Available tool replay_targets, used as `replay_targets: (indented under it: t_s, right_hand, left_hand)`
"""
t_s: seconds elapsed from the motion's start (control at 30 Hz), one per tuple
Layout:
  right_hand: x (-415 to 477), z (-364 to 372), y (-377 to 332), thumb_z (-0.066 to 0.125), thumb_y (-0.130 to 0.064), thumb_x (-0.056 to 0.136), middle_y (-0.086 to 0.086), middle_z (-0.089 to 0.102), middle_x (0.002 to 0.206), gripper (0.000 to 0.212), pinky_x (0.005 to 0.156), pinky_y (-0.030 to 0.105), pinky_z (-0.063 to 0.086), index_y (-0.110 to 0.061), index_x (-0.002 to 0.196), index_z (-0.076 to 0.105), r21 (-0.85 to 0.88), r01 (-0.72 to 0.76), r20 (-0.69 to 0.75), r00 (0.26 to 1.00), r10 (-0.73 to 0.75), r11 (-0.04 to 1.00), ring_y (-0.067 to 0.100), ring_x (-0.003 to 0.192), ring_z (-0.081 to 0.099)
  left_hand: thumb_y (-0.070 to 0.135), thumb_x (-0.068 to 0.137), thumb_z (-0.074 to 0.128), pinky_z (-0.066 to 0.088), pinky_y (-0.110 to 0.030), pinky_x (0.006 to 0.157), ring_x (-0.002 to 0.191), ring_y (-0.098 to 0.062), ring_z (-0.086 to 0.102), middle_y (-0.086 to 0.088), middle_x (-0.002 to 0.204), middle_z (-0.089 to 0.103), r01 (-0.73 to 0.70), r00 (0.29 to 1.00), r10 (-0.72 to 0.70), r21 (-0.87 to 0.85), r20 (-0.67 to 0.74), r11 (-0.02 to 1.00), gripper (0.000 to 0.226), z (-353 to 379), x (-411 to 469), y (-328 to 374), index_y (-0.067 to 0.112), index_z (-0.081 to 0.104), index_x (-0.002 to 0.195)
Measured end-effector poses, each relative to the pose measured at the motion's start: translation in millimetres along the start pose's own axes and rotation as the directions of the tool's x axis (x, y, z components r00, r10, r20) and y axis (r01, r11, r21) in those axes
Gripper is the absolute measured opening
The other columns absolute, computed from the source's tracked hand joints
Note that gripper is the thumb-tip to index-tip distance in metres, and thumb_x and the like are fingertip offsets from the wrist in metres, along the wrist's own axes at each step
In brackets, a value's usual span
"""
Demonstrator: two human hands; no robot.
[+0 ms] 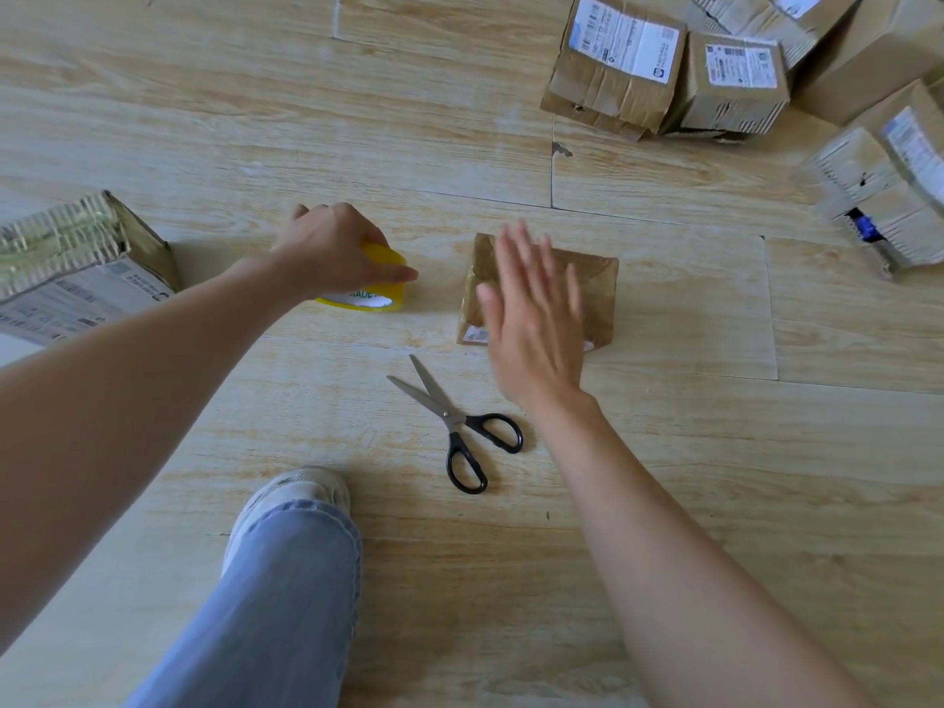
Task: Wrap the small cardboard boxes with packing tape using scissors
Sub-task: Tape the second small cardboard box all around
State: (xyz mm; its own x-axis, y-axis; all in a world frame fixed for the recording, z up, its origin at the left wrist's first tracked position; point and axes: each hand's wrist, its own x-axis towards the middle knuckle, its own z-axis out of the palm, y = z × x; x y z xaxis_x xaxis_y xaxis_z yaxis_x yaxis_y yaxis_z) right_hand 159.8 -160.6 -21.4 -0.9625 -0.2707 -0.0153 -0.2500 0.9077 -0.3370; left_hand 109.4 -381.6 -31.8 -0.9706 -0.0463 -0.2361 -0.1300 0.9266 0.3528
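On pale wood-grain floor (204, 120), cardboard boxes (613, 63).

The only word that reads clearly is "MADE", in dark capitals on the white inner label of the yellow tape roll (380, 298) — the letters after it curve out of sight. White shipping labels (623, 38) sit on the stacked cardboard boxes (603, 89) at the upper right, and another covers the torn box (148, 242) at the left. Their lines of print, barcodes and a small dark square logo are too small and blurred to read.
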Motion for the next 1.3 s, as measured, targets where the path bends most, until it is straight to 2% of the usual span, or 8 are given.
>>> replay_targets:
  t_s: [0.17, 0.47, 0.57, 0.63, 0.73, 0.97, 1.13, 1.3]
  right_hand:
    - [-10, 9, 17, 0.005, -0.065, 0.095, -0.003, -0.016, 0.161, 0.076, 0.120, 0.040, -0.014, -0.019, 0.153, -0.014, -0.193, 0.093, 0.199, 0.979, -0.054, 0.977, 0.013, 0.148, -0.015]
    - [41, -15, 3, 0.076, -0.069, 0.062, 0.011, -0.015, 0.162, 0.141, 0.119, 0.051, -0.008, -0.008, 0.152, -0.014, -0.145, 0.164, 0.363, 0.926, -0.102, 0.976, 0.028, 0.148, -0.015]
    - [57, -20, 1, 0.078, -0.067, 0.062, 0.011, 0.014, 0.160, 0.137, 0.120, 0.050, 0.006, -0.007, 0.154, -0.005, -0.168, 0.200, 0.447, 0.888, -0.106, 0.965, 0.027, 0.148, 0.012]
    - [56, -22, 1, 0.082, -0.061, 0.061, 0.010, 0.030, 0.152, 0.127, 0.118, 0.047, 0.018, -0.006, 0.152, 0.011, -0.168, 0.223, 0.419, 0.898, -0.135, 0.960, 0.027, 0.139, 0.030]
    - [49, -30, 3, 0.086, -0.055, 0.056, 0.006, 0.041, 0.140, 0.113, 0.113, 0.044, 0.026, -0.009, 0.143, 0.030, -0.082, 0.215, 0.327, 0.928, -0.178, 0.973, 0.024, 0.126, 0.042]
    - [23, -54, 15, 0.090, -0.045, 0.055, -0.006, 0.047, 0.125, 0.099, 0.097, 0.037, 0.045, -0.023, 0.133, 0.032, 0.470, -0.048, 0.222, 0.973, -0.065, 0.881, 0.015, 0.114, 0.049]
    - [6, -50, 30, 0.092, -0.042, 0.056, -0.017, 0.049, 0.122, 0.098, 0.091, 0.009, 0.038, -0.032, 0.132, 0.031, 0.604, -0.115, 0.214, 0.977, -0.022, 0.788, -0.002, 0.111, 0.048]
    - [-2, -48, 42, 0.091, -0.044, 0.049, -0.021, 0.051, 0.118, 0.096, 0.090, 0.013, 0.042, -0.037, 0.126, 0.033, 0.675, -0.136, 0.182, 0.983, 0.015, 0.725, -0.007, 0.108, 0.051]
  left_hand:
    - [0.073, 0.069, 0.062, 0.027, -0.036, 0.088, 0.080, -0.019, 0.051, 0.009, 0.069, 0.057, -0.008, 1.000, 0.008, -0.009, 0.017, 1.000, 0.053, 1, 1, -4, 0.026, 0.074, 0.091]
    - [0.065, 0.077, 0.062, 0.030, -0.036, 0.089, 0.086, -0.019, 0.049, 0.009, 0.077, 0.060, -0.037, 0.994, 0.041, -0.043, 0.101, 0.998, 0.039, -8, -6, 0, 0.032, 0.073, 0.094]
    - [0.050, 0.075, 0.057, 0.040, -0.038, 0.089, 0.092, -0.025, 0.052, -0.002, 0.092, 0.064, -0.001, 0.968, 0.052, -0.204, 0.246, 0.979, 0.031, -20, -11, -5, 0.028, 0.070, 0.093]
    - [0.036, 0.076, 0.058, 0.042, -0.033, 0.071, 0.084, -0.026, 0.053, -0.004, 0.080, 0.060, 0.011, 0.947, 0.086, -0.298, 0.310, 0.954, 0.012, -30, -14, -9, 0.025, 0.064, 0.076]
    - [0.014, 0.086, 0.063, 0.031, -0.029, 0.059, 0.069, -0.022, 0.046, 0.000, 0.062, 0.050, 0.029, 0.924, 0.110, -0.355, 0.365, 0.935, 0.029, -43, -15, -13, 0.022, 0.060, 0.059]
    - [0.042, 0.070, 0.062, 0.024, -0.032, 0.060, 0.052, -0.006, 0.035, 0.012, 0.050, 0.037, -0.007, 0.915, 0.188, -0.452, 0.356, 0.892, 0.030, -83, -22, -5, 0.019, 0.055, 0.052]
    - [0.040, 0.083, 0.069, 0.032, -0.029, 0.054, 0.048, -0.004, 0.040, 0.010, 0.049, 0.046, -0.172, 0.920, 0.269, -0.324, 0.284, 0.930, 0.030, -101, -22, 18, 0.024, 0.061, 0.059]
    - [0.050, 0.080, 0.067, 0.040, -0.029, 0.060, 0.066, -0.013, 0.054, 0.008, 0.061, 0.058, -0.252, 0.931, 0.272, -0.108, 0.243, 0.962, 0.022, -102, -19, 31, 0.030, 0.066, 0.069]
